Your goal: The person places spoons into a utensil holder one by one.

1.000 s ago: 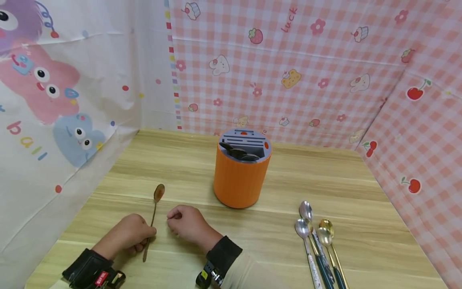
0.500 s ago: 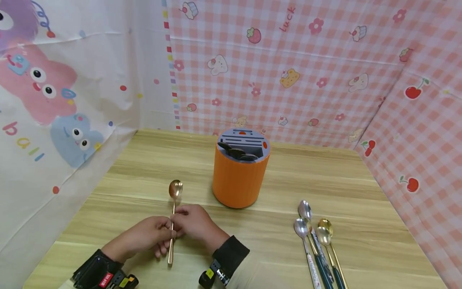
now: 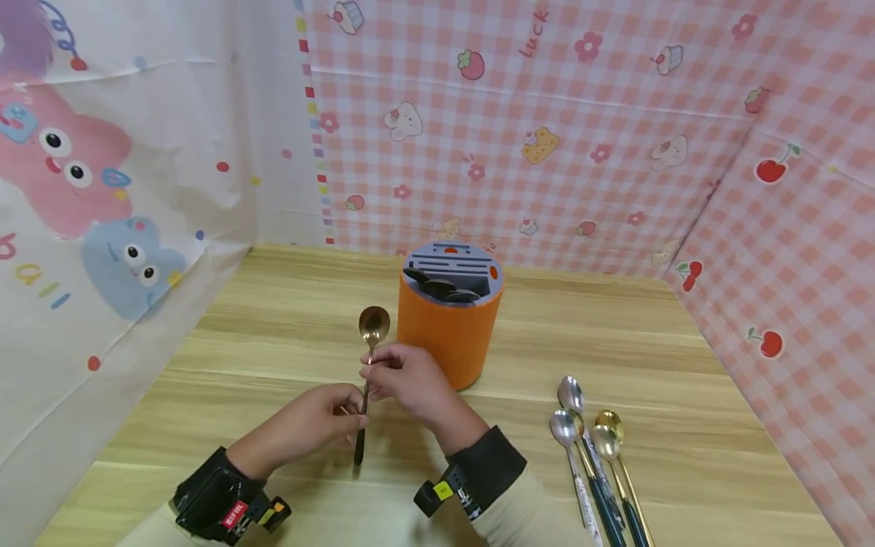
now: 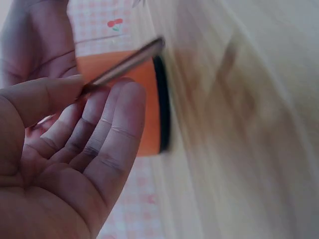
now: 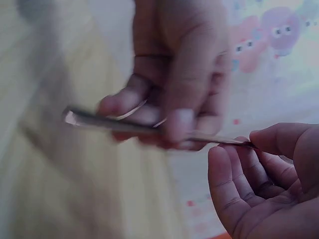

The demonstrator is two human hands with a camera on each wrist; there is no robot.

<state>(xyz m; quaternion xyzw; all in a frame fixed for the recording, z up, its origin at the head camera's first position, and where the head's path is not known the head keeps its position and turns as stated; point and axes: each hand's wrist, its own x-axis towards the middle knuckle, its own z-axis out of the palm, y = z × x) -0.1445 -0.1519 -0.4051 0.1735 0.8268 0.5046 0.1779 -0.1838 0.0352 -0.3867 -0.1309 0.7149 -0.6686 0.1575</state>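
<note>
The left hand (image 3: 317,418) and right hand (image 3: 413,384), fingers partly curled, pinch one spoon (image 3: 374,325) left of the holder (image 3: 447,342), whose front compartment (image 3: 484,286) contains dark utensils (image 3: 438,288).

I pinch one end of a thin, shiny handle (image 5: 109,122) with my right hand (image 5: 269,184). My left hand (image 5: 187,69) pinches the same handle near its middle. Its other end, the wider one, sticks out past my left hand. The blurry wood table (image 5: 142,199) is behind that wider end. Behind the handle's thin end hangs a white cloth (image 5: 284,94) with funny pink and purple faces above the handle.
</note>
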